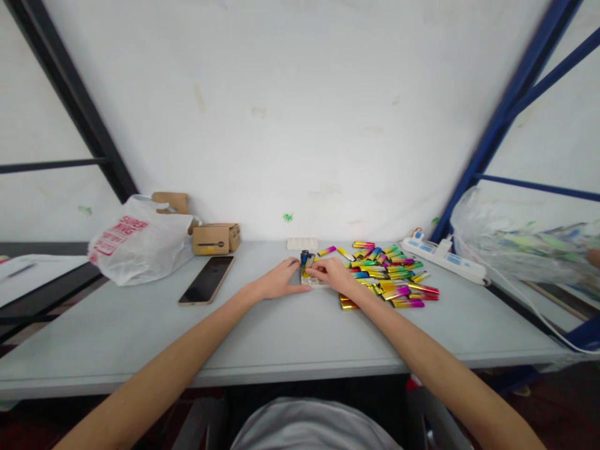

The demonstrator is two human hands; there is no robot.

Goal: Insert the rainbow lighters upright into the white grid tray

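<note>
A small white slotted tray (315,283) sits on the table before me, with a few upright lighters (304,257) at its left end. My left hand (280,279) is round the tray's left end, thumb along the front edge and fingers at the far corner. My right hand (332,274) is over the tray, fingers pinched together at a lighter; the fingers partly hide it. Just right of that hand lies a loose heap of shiny lighters (391,272) in gold, green, blue, red and purple.
Against the wall stands another white tray (302,244). To the left are a phone (207,280), a cardboard box (216,239) and a white plastic bag (140,240). A power strip (445,259) with its cable and a clear bag (529,244) are at the right.
</note>
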